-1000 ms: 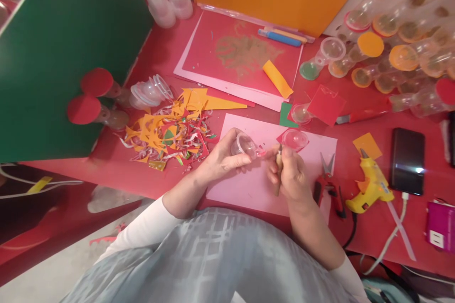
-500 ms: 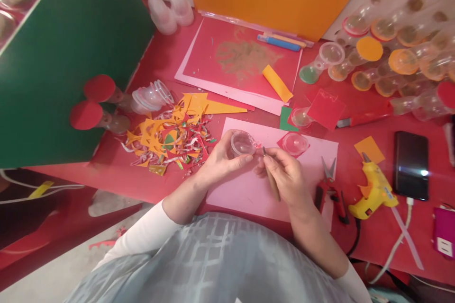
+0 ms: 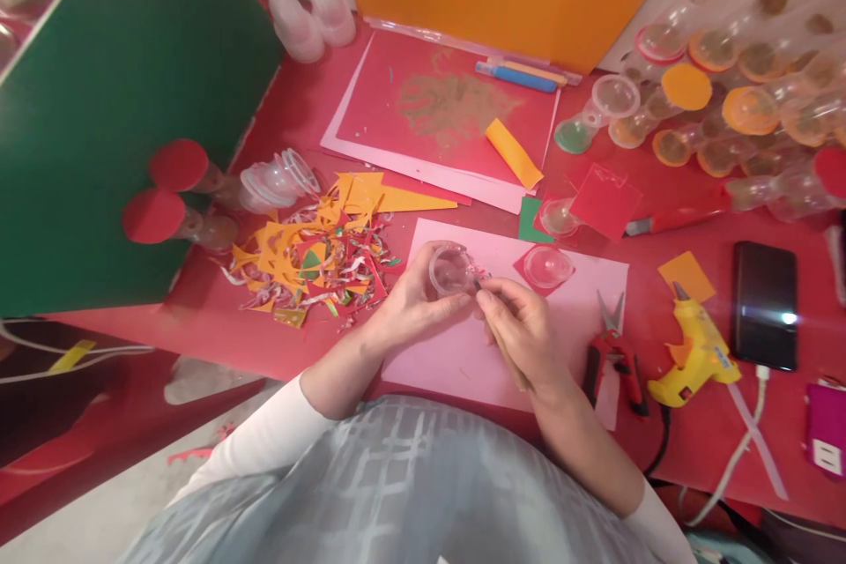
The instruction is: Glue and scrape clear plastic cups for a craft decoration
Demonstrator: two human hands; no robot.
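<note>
R hand (image 3: 525, 330) has shifted L vs. earlier frame, bringing tip of slim wooden-handled tool (image 3: 508, 359) up to R edge of clear round plastic cup (image 3: 449, 271), mid-frame; can't tell if they touch. It's pinched round the tool; L hand (image 3: 418, 295) holds cup btwn thumb & fingers, above pale-pink paper sheet (image 3: 433, 361). Lower R of frame: red-handled metal snips (image 3: 612, 340), then yellow plastic glue gun (image 3: 697, 352). Orange, red & white scrap pile (image 3: 284, 251), L of centre.
</note>
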